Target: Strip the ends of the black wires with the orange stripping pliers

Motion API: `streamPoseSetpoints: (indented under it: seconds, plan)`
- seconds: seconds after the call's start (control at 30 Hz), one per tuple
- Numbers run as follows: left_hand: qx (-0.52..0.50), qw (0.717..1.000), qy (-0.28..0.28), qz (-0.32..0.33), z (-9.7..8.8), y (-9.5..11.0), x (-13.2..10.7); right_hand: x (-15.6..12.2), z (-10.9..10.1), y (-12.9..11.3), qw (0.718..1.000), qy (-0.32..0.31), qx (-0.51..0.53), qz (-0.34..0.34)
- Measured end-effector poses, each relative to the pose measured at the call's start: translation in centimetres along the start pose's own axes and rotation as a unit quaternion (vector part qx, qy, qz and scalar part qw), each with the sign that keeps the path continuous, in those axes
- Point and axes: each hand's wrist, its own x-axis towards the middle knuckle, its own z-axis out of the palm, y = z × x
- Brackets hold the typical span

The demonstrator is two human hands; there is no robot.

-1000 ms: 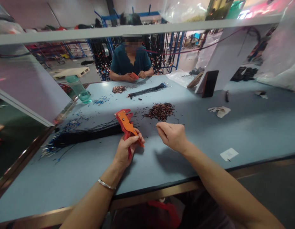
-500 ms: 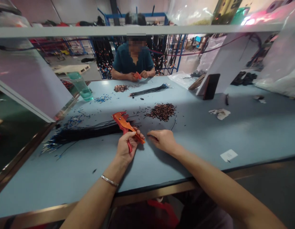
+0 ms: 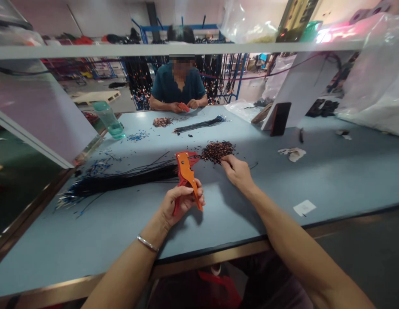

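Observation:
My left hand [image 3: 183, 201] is closed round an orange and red wire stripper [image 3: 187, 171], its jaws pointing up and away from me. To the right, my right hand [image 3: 238, 172] is closed in a pinch at the near edge of a pile of small black and copper-coloured scraps [image 3: 218, 151]. A thin dark wire [image 3: 254, 165] shows past the back of this hand; its part in the fingers is hidden. Left of the stripper lies a thick bundle of black wires [image 3: 125, 178], with blue and bare ends at its far left.
Across the table [image 3: 122, 236] a person [image 3: 178, 86] holds a red tool, near a smaller wire bundle [image 3: 201, 124]. A green bottle [image 3: 109, 120] stands at the left. At the right are a dark phone [image 3: 281, 119], crumpled paper [image 3: 293, 153] and a white card [image 3: 304, 208]. A shelf [image 3: 186, 50] spans above.
My right hand has moved away from me and rightward to the scrap pile, the wire moving with it. My left hand has shifted right, turning the stripper more upright.

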Motion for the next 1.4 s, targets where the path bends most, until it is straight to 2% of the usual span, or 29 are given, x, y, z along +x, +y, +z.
streamPoseSetpoints:
  seconds: [0.13, 0.37, 0.43, 0.63, 0.8, 1.13, 1.4]
  plan:
    - [0.045, 0.999, -0.014, -0.007, -0.2, -0.2, 0.0, -0.2, -0.6, -0.4, 0.987, -0.008, 0.148, -0.054]
    - [0.102, 0.994, -0.02, -0.029, 0.0, -0.3, 0.0, -0.9, -1.4, -1.9, 0.952, -0.021, 0.267, -0.148]
    - [0.113, 0.993, -0.026, -0.034, 0.0, -0.3, -0.1, -1.0, -1.5, -2.1, 0.95, -0.017, 0.272, -0.152]
    - [0.127, 0.99, -0.042, -0.047, -0.2, -0.3, -0.1, -1.4, -1.8, -2.5, 0.954, -0.022, 0.281, -0.106]
    - [0.132, 0.989, -0.052, -0.046, -0.1, -0.4, -0.1, -1.8, -2.2, -3.1, 0.961, -0.034, 0.248, -0.116]
    - [0.136, 0.988, -0.062, -0.047, 0.0, -0.4, -0.3, -2.0, -2.7, -3.5, 0.966, 0.024, 0.203, -0.157]
    - [0.144, 0.985, -0.081, -0.039, 0.0, -0.5, -0.2, -2.2, -2.3, -3.3, 0.967, 0.024, 0.193, -0.164]
